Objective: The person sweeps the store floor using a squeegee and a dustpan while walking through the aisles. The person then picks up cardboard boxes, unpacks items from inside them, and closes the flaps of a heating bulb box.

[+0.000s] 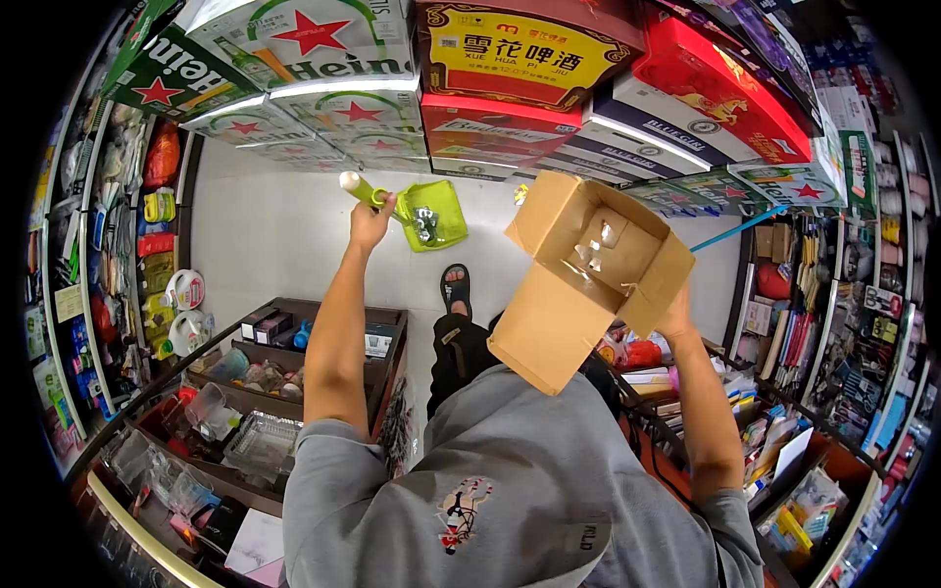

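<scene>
My left hand [370,221] is wrapped round the green handle of a dustpan [449,208], whose pan is over the floor ahead of me. Some shiny, silvery bits [425,225] lie in the pan. On the other side, my right hand [674,316] grips a cardboard box [559,323] by its right side, with most of the fingers hidden behind a flap. The box's flaps stand open, and a few clear, glossy pieces [595,250] show inside. A thin blue stick [740,227] sticks out past the box; whether my right hand holds it too, I cannot tell.
Stacked beer cartons [353,108] line the far side. Shelves of packaged goods [157,225] flank the left, with more shelves [853,323] on the right. Open drawers of plastic containers [260,441] stand near my left arm. A small yellow scrap [520,194] lies on the floor.
</scene>
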A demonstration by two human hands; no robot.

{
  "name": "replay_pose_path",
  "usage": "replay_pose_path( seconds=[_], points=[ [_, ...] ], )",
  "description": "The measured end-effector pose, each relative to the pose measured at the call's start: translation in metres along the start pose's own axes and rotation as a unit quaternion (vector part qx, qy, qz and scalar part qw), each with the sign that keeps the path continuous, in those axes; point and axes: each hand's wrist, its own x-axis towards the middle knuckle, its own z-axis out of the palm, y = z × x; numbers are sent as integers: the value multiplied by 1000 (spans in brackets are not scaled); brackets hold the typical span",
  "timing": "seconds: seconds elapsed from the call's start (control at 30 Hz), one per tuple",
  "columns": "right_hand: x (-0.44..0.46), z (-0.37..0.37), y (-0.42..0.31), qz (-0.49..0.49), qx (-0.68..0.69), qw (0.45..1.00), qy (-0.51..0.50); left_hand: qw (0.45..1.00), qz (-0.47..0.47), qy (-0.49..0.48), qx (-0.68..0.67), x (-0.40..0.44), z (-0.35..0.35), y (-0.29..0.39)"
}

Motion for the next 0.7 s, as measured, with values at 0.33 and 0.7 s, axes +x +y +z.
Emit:
replay_pose_path(
  seconds=[0.33,0.7],
  points=[
    [39,-21,-22,-91,30,991,-96,956,161,46,-241,-69,-71,201],
    [134,45,-32,82,216,880,-415,906,264,60,-325,-123,-147,312]
  ],
)
